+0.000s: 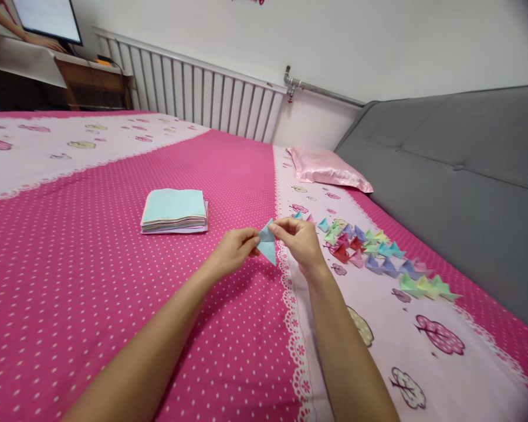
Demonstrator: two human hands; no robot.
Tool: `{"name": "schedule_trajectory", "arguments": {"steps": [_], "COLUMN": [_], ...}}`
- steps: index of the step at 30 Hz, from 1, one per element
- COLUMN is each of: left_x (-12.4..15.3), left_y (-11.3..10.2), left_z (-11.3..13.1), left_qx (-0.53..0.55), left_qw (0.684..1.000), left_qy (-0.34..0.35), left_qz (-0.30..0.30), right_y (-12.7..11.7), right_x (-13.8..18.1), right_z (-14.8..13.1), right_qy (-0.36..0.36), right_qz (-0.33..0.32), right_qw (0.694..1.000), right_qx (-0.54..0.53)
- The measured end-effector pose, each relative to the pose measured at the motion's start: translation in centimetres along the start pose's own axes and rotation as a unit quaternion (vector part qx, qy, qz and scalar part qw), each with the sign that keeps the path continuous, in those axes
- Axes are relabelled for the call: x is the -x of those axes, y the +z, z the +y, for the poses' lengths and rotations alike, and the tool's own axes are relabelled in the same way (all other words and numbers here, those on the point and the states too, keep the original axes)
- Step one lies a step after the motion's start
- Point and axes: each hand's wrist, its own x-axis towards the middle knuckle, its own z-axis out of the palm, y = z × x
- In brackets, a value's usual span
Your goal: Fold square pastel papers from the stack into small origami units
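Between my two hands is a folded light-blue paper (267,246), held up just above the bed. My left hand (234,249) pinches its left edge with thumb and fingers. At its top corner, the thumb and forefinger of my right hand (300,239) are closed on it. A lower point of the paper hangs free below the fingers. To the left lies a stack of square paper sheets (175,206), a light-blue one on top. Several small folded paper boats (372,249) in many colours stand in rows to the right of my right hand.
The bed carries a pink dotted sheet (92,281) with lace-print borders. A pink satin pillow (328,167) lies by the grey headboard (449,176). Behind are a white radiator (193,88) and, at far left, a desk with a monitor (48,20) and another person's arm (9,26).
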Motion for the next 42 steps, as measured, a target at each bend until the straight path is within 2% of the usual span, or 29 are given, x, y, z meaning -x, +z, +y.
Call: {"name": "schedule_trajectory", "arguments": {"steps": [5,11,15,19,23,27,29,35,42], "left_x": [0.1,0.2,0.3,0.3,0.2,0.1,0.0,-0.2,-0.2], "left_y": [0.0,0.2,0.1,0.0,-0.1,0.0,0.0,-0.2,-0.3], "left_z": [-0.2,0.1,-0.2,-0.2,-0.3,-0.6,-0.5,0.1,-0.1], "left_qx": [-0.029,0.036,-0.004,-0.048,-0.005,0.054,0.090,0.194,0.260], "left_qw": [0.999,0.999,1.000,0.998,1.000,0.998,0.995,0.975,0.956], "left_qy": [0.027,0.003,0.004,0.031,0.019,-0.011,-0.031,-0.105,-0.121], "left_qz": [-0.008,-0.002,0.010,0.017,-0.001,-0.011,-0.014,0.021,0.056], "right_y": [0.1,1.0,1.5,1.5,1.5,1.5,1.6,1.6,1.0], "right_x": [0.0,0.1,0.2,0.2,0.1,0.1,0.1,0.3,0.5], "right_z": [0.0,-0.4,-0.1,0.2,0.4,0.5,0.4,-0.4,-0.8], "right_qy": [-0.044,0.004,0.015,-0.014,-0.051,-0.051,-0.033,0.060,0.078], "right_qz": [0.016,0.045,0.022,0.029,0.068,0.090,0.077,-0.032,-0.087], "right_qw": [0.999,0.999,1.000,0.999,0.995,0.993,0.996,0.996,0.989], "right_qx": [0.022,-0.011,-0.015,0.011,0.055,0.057,0.032,-0.052,-0.090]}}
